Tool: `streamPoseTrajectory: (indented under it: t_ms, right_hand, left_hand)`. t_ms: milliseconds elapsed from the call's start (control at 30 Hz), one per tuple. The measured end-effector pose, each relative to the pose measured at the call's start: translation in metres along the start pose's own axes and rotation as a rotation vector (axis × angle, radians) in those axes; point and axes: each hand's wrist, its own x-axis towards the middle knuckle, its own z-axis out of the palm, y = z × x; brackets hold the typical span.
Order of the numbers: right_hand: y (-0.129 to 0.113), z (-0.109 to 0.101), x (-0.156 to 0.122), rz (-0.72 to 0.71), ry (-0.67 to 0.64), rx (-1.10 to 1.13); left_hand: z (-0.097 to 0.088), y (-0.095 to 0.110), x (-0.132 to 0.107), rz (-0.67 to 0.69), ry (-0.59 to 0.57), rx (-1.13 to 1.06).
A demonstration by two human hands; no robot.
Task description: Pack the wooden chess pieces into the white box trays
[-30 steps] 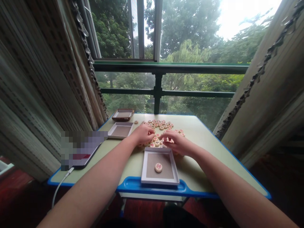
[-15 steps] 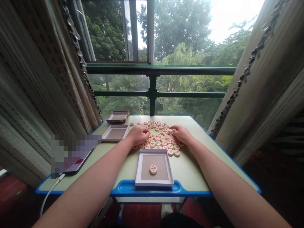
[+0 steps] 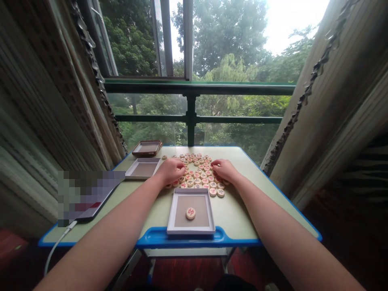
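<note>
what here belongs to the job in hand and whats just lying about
In the job: round pieces by the left hand and right hand; probably the near box holding one piece.
Apparently lying about: white tray, brown tray, pixelated device, white cable.

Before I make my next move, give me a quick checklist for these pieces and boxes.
1. Near box holds just a single piece: ok.
2. Left hand at the pieces: ok; holding one: cannot tell.
3. Right hand at their right side: ok; holding one: cannot tell.
4. Pieces outside the box all close together: not ok; a stray piece lies apart, near the brown-edged box.
5. White cable away from both hands: ok.
</note>
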Motion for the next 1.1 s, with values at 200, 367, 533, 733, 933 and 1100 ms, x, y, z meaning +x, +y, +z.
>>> streamPoseTrajectory:
  t_ms: [200,367,533,733,933,1100]
  right_hand:
    - [0.002,-0.001,0.003,0.03,0.063,0.02]
    - [0.009,-0.009,0.007,0.09,0.13,0.128]
    - [0.01,-0.016,0.004,0.13,0.12,0.177]
    - [0.007,-0.017,-0.001,0.111,0.084,0.167]
    - [0.001,-0.015,-0.002,0.08,0.045,0.107]
    - [-0.011,-0.008,-0.008,-0.298,0.059,-0.241]
  left_hand:
    - [0.001,0.0,0.001,0.014,-0.015,0.02]
    - [0.001,-0.001,0.0,0.01,-0.005,0.021]
    - [0.0,-0.004,-0.001,-0.011,0.005,0.041]
    - [0.0,-0.003,-0.002,-0.018,-0.007,0.053]
    - [0.0,-0.001,-0.001,-0.023,-0.031,0.062]
    - [-0.001,0.0,-0.001,-0.03,-0.039,0.056]
